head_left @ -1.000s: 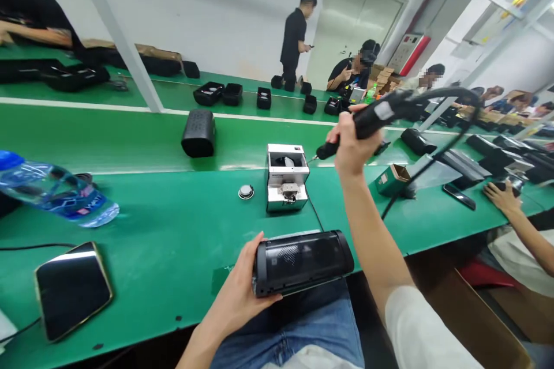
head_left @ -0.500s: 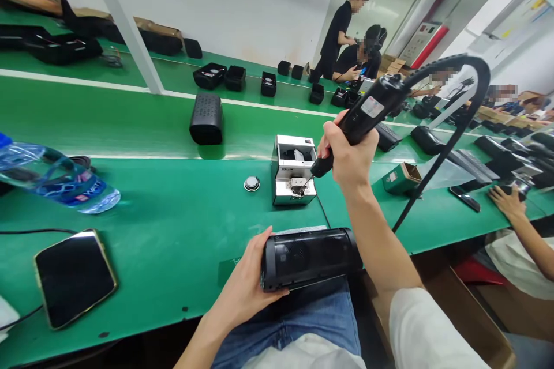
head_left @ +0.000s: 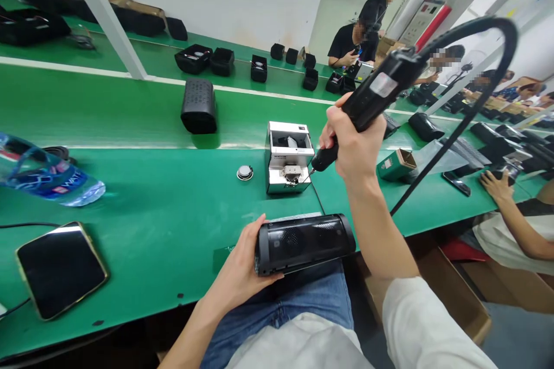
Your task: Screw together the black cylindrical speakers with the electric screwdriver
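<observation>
My left hand [head_left: 242,265] is wrapped round the left end of a black cylindrical speaker housing [head_left: 309,243], which lies at the table's front edge above my lap. With my right hand [head_left: 357,141] I grip a black electric screwdriver [head_left: 372,92], tilted so that its bit points down and left. The bit's tip is by the right front side of a white screw feeder [head_left: 289,150]; whether it touches or carries a screw is too small to tell. Left of the feeder lies a small round speaker driver [head_left: 244,173].
A thick cable [head_left: 470,109] loops from the screwdriver down to the right. A phone [head_left: 63,271] and a water bottle [head_left: 56,179] lie on the left. A black speaker shell [head_left: 198,106] stands behind, a green box [head_left: 397,165] to the right. A co-worker's hand [head_left: 497,185] is far right.
The screwdriver bit has shifted slightly right, away from the feeder's front outlet. My left hand keeps its hold on the speaker housing. The whole view has shifted a little.
</observation>
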The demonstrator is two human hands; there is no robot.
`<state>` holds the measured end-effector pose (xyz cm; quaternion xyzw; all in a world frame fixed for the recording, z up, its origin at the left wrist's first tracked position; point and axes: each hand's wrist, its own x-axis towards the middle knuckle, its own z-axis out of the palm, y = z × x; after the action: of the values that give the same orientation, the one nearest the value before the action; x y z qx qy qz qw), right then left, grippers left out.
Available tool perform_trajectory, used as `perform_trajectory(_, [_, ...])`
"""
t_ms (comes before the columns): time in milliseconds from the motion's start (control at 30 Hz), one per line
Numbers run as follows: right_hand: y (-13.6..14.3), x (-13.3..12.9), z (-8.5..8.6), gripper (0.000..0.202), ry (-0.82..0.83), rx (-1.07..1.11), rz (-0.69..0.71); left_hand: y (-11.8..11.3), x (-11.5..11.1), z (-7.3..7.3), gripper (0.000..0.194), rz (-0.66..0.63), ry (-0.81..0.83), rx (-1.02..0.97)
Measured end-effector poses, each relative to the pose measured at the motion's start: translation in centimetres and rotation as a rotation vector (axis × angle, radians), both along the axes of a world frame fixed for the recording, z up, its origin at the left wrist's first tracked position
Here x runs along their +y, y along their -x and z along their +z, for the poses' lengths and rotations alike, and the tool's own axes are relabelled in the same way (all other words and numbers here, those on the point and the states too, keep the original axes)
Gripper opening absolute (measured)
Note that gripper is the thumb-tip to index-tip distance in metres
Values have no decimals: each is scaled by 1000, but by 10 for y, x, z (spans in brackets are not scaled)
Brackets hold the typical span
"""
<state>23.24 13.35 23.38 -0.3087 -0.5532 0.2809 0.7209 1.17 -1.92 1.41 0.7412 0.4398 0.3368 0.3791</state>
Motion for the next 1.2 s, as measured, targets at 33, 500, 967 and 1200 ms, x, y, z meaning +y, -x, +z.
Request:
perform_trajectory(33, [-5, -8, 4, 15, -11, 0, 4, 0, 0, 1, 127, 1, -6, 1])
perform_trajectory(500, [-100, -162, 46, 26, -82, 67, -218, 2, 8, -7, 117, 36, -94, 79])
perform_trajectory(967, [-105, -181, 14, 27, -72, 60, -238, 0, 5, 0, 115, 67, -77, 98])
perform_trajectory(1200, [-107, -184, 21, 28, -122, 35, -243, 1, 6, 0, 117, 50, -54, 80])
